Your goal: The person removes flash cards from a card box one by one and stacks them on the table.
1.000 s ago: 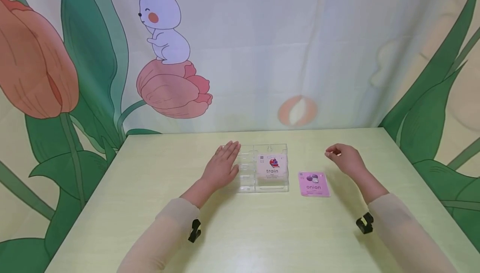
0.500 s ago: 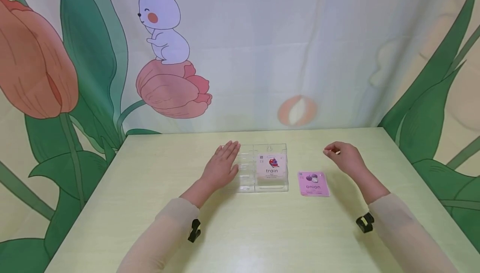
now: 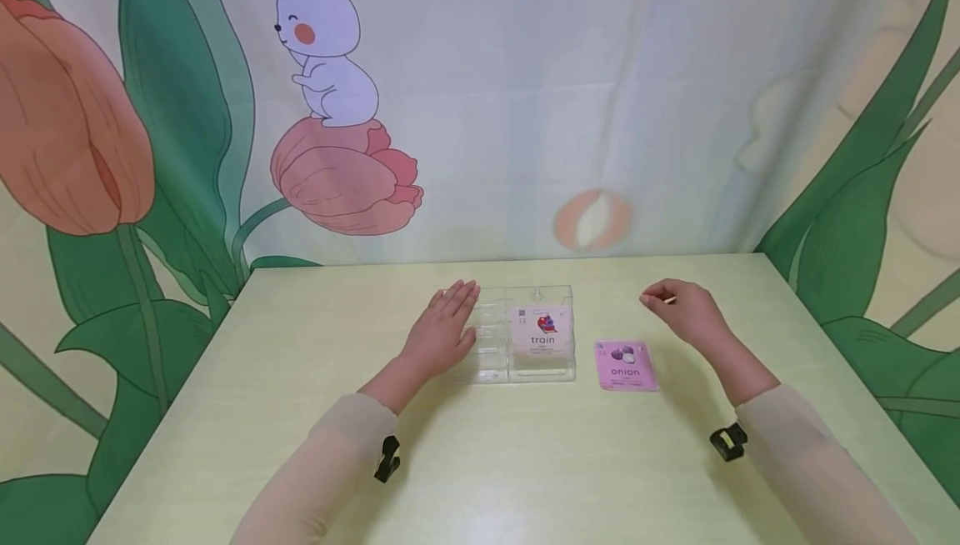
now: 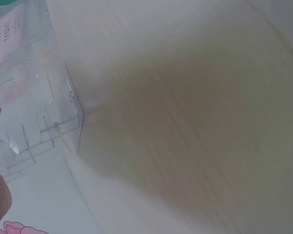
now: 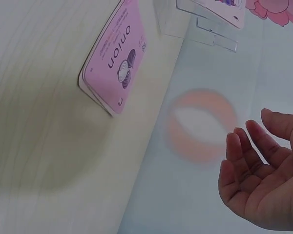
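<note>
A clear plastic card holder [image 3: 540, 372] lies on the table with two sections side by side. Its right section holds a pale pink card reading "train" [image 3: 542, 338]. My left hand [image 3: 444, 330] rests over the left section with fingers extended, covering part of it. To the right of the holder lies a small stack of pink cards with "onion" [image 3: 626, 367] on top; its layered edge shows in the right wrist view. Above and right of that stack hovers my right hand [image 3: 686, 310], fingers loosely bent and holding nothing, as the right wrist view [image 5: 263, 175] confirms.
The pale wooden table [image 3: 525, 470] ends at a fabric backdrop [image 3: 480, 178] printed with a rabbit and tulips. Black camera mounts sit at the left [image 3: 387, 459] and right [image 3: 728, 442] sleeves.
My right hand has drifted slightly left and up toward the holder. The left hand, the holder and the cards stay in place.
</note>
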Demonstrator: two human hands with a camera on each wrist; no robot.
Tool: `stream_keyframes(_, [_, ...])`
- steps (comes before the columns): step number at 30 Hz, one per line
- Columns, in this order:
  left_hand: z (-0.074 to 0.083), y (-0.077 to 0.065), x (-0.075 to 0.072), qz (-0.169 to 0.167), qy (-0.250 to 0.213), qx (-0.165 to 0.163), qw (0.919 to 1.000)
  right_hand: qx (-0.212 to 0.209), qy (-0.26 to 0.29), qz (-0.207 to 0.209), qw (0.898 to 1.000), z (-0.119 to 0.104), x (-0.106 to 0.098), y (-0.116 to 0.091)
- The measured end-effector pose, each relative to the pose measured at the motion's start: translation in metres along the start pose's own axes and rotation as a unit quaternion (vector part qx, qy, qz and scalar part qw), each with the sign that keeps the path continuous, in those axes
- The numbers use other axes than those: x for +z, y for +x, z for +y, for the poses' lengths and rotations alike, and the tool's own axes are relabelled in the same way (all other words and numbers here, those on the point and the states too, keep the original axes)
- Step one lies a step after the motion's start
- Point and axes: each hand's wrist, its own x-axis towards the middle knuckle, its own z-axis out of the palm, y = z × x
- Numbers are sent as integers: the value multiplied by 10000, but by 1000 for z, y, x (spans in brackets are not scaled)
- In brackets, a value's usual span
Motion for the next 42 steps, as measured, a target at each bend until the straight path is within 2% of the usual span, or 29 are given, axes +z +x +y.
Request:
stream_keyframes(8, [1,-1,0,42,-74,-23,10000,-10,104,-85,9999,-14,3,-2])
stream_keyframes(19, [1,-1,0,18,-65,-55,10000,-441,237,-27,9987,-24,11,-4])
stream_keyframes(32, [2,-1,0,-19,-80,-98,9999,-837,448,157,9954,-31,35,2])
stream_keyframes(42, [1,-1,1,27,-61,-58,10000,-772,630,205,9948,-35,56,9])
